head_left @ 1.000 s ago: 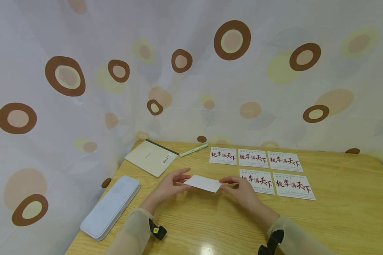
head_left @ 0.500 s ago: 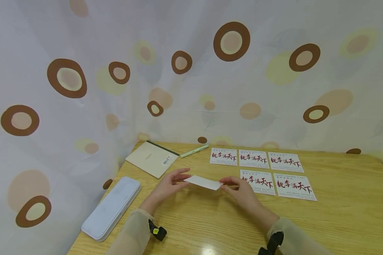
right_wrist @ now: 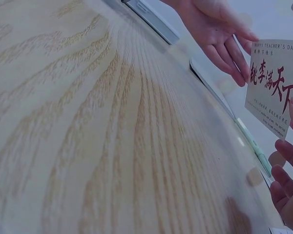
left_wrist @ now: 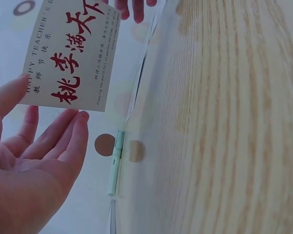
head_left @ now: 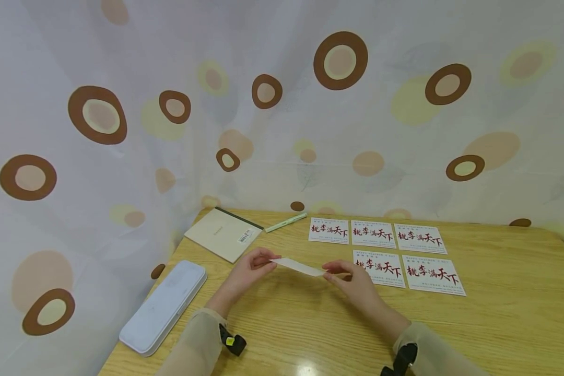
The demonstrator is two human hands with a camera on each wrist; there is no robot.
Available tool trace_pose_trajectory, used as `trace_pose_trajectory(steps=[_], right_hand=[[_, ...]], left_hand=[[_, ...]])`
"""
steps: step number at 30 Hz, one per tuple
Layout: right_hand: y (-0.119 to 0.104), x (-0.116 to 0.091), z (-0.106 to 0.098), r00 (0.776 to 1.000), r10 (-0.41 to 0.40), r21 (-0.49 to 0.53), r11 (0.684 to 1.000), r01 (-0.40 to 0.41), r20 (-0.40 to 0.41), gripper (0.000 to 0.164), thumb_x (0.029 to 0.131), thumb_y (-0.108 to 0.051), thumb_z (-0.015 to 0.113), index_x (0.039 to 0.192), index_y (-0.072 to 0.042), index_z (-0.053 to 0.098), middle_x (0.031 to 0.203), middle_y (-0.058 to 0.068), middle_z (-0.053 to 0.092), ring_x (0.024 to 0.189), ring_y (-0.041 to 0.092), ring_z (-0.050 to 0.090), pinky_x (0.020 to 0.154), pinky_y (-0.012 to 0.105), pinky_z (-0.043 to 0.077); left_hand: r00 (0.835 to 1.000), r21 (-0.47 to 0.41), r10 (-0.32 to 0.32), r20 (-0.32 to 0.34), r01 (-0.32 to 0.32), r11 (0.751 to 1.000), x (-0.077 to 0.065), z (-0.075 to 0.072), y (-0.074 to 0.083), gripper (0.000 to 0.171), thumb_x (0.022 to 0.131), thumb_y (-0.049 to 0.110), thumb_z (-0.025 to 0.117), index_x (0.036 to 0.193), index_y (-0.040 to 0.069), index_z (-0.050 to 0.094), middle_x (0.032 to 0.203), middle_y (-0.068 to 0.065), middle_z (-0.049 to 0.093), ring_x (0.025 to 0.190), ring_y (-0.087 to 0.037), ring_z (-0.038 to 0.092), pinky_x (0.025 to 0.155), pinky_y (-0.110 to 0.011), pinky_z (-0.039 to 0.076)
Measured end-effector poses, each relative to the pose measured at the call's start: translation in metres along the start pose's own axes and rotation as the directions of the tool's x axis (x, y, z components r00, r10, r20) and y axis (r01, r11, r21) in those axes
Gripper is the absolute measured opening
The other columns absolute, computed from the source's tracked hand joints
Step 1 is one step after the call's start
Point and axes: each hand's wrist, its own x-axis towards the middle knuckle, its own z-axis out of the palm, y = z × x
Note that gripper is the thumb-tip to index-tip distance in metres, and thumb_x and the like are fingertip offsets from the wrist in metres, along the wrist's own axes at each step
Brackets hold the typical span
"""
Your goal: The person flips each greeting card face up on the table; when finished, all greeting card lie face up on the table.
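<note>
Between my hands, over the wooden table [head_left: 282, 324], a small square white card is held at a steep tilt, looking like a thin pale strip from the head. Its printed face shows in the left wrist view, where the card [left_wrist: 80, 53] carries large red Chinese characters and "Happy Teacher's Day". My left hand [head_left: 245, 271] pinches the left edge between thumb and fingers. At the opposite edge, my right hand [head_left: 355, 282] pinches it the same way. The right wrist view has both hands at the card [right_wrist: 271, 85], its printed side facing that camera.
Several matching cards [head_left: 434, 274] lie in two rows at the back right. A green pen [head_left: 285, 222] and a beige notebook [head_left: 223, 233] lie at the back left, with a pale blue case [head_left: 164, 307] nearer. A patterned curtain [head_left: 282, 130] hangs behind the table.
The card has tipped, so its white upper side has narrowed to a thin strip. My left fingers have drawn closer together at its edge; the right hand has stayed nearly in place.
</note>
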Motion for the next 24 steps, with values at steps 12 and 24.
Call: trace_pose_trajectory(steps=[12,24], right_hand=[[0.0022,0.0010,0.0011,1.000,0.022,0.006,1.000,-0.022,-0.006,0.020,0.092,-0.019,0.070,0.110,-0.011,0.072,0.108,0.005,0.072,0.105,0.021,0.063,0.085,0.027,0.051],[0.0026,0.0025,0.0011,1.000,0.016,0.010,1.000,-0.016,-0.021,0.018,0.092,-0.015,0.070,0.109,-0.009,0.073,0.106,0.006,0.072,0.101,0.020,0.065,0.083,0.025,0.052]], left_hand=[[1.000,-0.045,0.014,0.012,-0.013,0.999,-0.0016,-0.0003,0.0012,0.029,0.099,0.014,0.061,0.122,-0.002,0.056,0.135,-0.020,0.061,0.113,-0.008,0.062,0.102,-0.034,0.050],[0.999,-0.128,0.040,0.036,-0.035,0.991,-0.0018,-0.0005,0.0010,0.035,0.100,0.017,0.059,0.124,-0.007,0.053,0.136,-0.029,0.056,0.125,-0.026,0.060,0.103,-0.034,0.050]])
